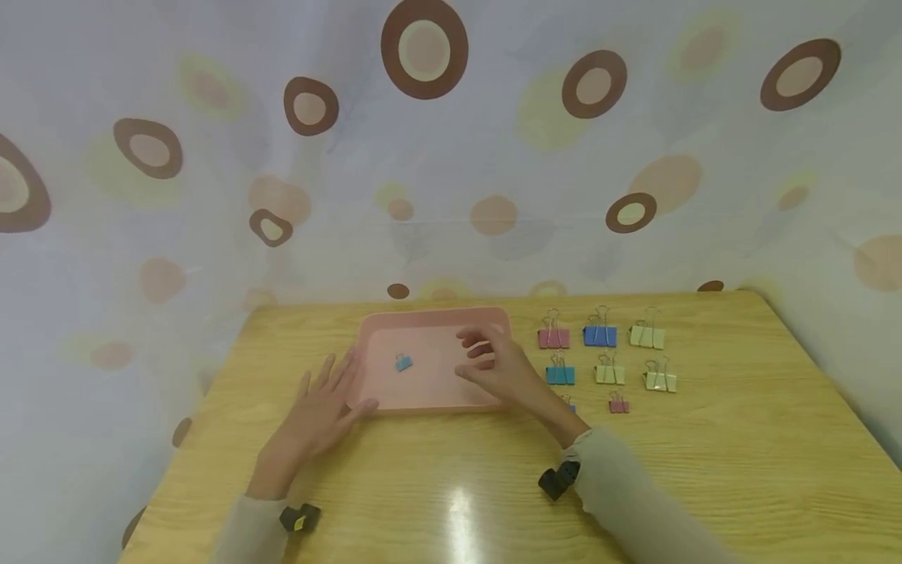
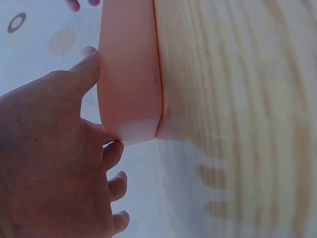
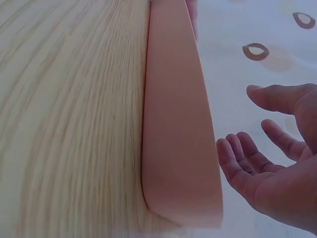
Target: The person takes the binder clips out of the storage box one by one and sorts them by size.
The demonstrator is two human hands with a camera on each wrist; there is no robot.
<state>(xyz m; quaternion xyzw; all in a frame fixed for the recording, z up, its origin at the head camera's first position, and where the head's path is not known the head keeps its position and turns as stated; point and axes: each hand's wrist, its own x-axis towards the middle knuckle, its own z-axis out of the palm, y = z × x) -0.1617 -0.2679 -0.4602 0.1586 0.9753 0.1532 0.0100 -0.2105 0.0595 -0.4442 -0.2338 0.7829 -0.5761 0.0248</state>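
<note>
A pink tray (image 1: 430,408) lies on the table, with one small blue binder clip (image 1: 403,363) inside its left half. My left hand (image 1: 310,419) rests against the tray's left end, thumb on the front rim and fingers spread along the side. In the left wrist view, the left hand (image 2: 54,148) touches the tray wall (image 2: 130,64) near its corner. Over the tray's right side hovers my right hand (image 1: 500,372), its fingers loosely bent and nothing between them. The right wrist view has the right hand (image 3: 277,158) apart from the tray wall (image 3: 178,114).
Right of the tray stand rows of binder clips: a large pink one (image 1: 553,338), a dark blue one (image 1: 600,336), a teal one (image 1: 561,375), several pale yellow ones (image 1: 647,337) and a small pink one (image 1: 618,405). A small blue clip (image 1: 571,407) is partly behind my right wrist.
</note>
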